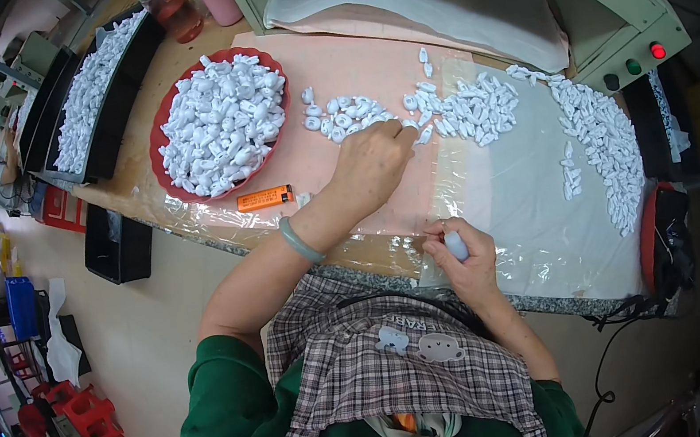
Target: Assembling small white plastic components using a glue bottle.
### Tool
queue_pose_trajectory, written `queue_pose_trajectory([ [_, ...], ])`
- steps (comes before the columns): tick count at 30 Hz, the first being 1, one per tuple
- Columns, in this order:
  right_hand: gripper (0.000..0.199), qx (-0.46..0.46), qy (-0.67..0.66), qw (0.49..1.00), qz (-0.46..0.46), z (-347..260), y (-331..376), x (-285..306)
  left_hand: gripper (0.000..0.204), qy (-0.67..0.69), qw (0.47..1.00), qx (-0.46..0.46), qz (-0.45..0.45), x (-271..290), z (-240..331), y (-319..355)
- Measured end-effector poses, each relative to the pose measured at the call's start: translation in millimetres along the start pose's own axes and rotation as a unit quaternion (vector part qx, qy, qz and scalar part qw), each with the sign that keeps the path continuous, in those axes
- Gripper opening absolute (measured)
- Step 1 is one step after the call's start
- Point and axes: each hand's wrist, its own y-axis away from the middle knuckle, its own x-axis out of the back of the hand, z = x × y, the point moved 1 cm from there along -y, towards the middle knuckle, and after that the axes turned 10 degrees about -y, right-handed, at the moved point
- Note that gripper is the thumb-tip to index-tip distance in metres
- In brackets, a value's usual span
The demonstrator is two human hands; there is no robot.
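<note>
My left hand [372, 164], with a jade-coloured bangle at the wrist, reaches over the pink sheet. Its fingertips are pinched together at the edge of the small white moulded pieces [346, 115]; what lies between them is hidden. Close to the table's front edge, my right hand [467, 264] is closed around a pale blue-grey, round-ended tool handle [456, 246]. The tool's other end cannot be made out. Just beyond my left fingers lies another group of narrower white pieces [478, 107]. A red scalloped bowl [159, 169] heaped with white pieces stands to the left.
An orange lighter [265, 198] lies below the bowl. More white pieces [600, 139] spread along the right side. A green metal box [634, 26] with a lit red lamp borders the back. A black tray [117, 117] of pieces and a tumbler [177, 17] stand at left. Someone sits far left.
</note>
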Motion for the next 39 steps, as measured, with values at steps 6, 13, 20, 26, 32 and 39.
queue_pose_trajectory([
  [6,0.021,-0.027,-0.006,1.000,0.007,0.1,1.1,3.0,0.023,-0.001,0.999,-0.002,0.034,5.3,5.2,0.9],
  [13,0.031,-0.015,-0.158,0.987,0.023,-5.1,-1.8,4.2,0.017,0.625,0.741,0.228,-0.088,40.3,17.5,29.9],
  [20,0.024,-0.007,-0.237,0.971,0.027,-15.4,-5.8,13.3,0.031,0.834,0.482,0.243,-0.114,39.8,20.8,60.1],
  [26,0.031,0.068,-0.097,0.993,0.004,-15.3,-3.6,28.3,0.033,0.829,0.481,0.261,-0.115,41.5,30.0,68.6],
  [32,0.043,0.099,-0.191,0.971,0.106,-34.9,-8.8,25.1,0.034,0.830,0.473,0.263,-0.137,39.8,30.4,75.7],
  [39,0.048,0.143,-0.076,0.981,0.106,-46.9,-3.0,27.2,0.033,0.826,0.468,0.281,-0.141,39.4,30.4,79.1],
])
